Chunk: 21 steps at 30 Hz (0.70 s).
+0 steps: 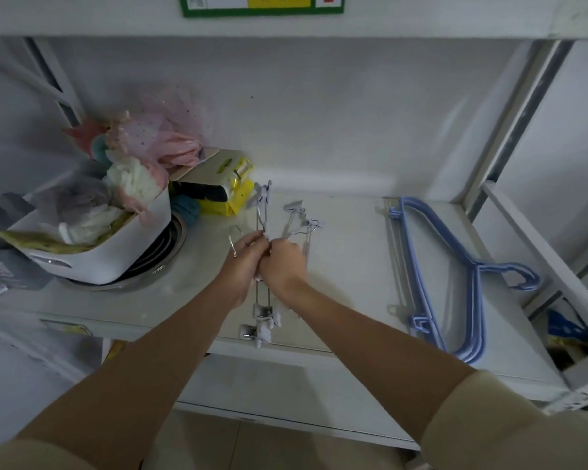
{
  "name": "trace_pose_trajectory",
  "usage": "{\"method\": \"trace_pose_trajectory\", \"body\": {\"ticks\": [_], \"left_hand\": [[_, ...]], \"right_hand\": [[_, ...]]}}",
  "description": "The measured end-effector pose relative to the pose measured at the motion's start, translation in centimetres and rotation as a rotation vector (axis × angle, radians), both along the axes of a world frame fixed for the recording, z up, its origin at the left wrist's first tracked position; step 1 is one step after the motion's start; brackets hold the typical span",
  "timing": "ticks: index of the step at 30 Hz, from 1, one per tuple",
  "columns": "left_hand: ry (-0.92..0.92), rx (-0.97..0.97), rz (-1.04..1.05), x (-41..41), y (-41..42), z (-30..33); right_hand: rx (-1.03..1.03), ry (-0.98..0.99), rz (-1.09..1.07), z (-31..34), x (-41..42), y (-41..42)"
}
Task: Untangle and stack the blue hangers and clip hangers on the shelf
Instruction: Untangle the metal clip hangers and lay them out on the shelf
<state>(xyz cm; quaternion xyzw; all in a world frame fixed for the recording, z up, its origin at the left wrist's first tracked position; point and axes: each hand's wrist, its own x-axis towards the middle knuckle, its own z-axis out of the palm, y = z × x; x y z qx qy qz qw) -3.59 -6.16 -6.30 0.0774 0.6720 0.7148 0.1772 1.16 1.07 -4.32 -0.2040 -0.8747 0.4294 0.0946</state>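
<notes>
A tangled bunch of metal clip hangers [264, 313] lies on the white shelf [347, 266], running from the shelf's front edge toward the back. My left hand [243, 262] and my right hand [282, 266] meet over its middle, both closed on the wire bars. Clips hang over the front edge below my hands, and more clips and hooks stick out beyond them. A stack of blue hangers [455, 276] lies flat on the right of the shelf, hooks pointing right, apart from both hands.
A white bin [116, 245] full of pink and white fabric sits on a metal basin at the left. Yellow packages [231, 188] lie behind it. Metal shelf uprights [510, 130] stand at the right, and another shelf board runs overhead.
</notes>
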Motion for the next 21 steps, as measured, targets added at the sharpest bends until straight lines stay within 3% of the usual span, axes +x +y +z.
{"method": "trace_pose_trajectory", "body": {"ticks": [4,9,13,21], "left_hand": [[-0.019,-0.027,0.094,-0.7,-0.9,-0.4],[-0.06,-0.101,0.2,-1.5,-1.4,-1.2],[-0.134,-0.024,0.176,-1.6,-0.9,-1.2],[-0.097,-0.181,0.136,-2.7,0.4,-2.6]], "right_hand": [[0.166,0.003,0.118,-0.2,0.1,-0.9],[0.196,-0.065,0.22,-1.1,-0.4,-0.5],[0.025,-0.069,0.036,-1.3,-1.0,2.4],[0.145,-0.194,-0.032,-3.9,-2.4,7.4]]}}
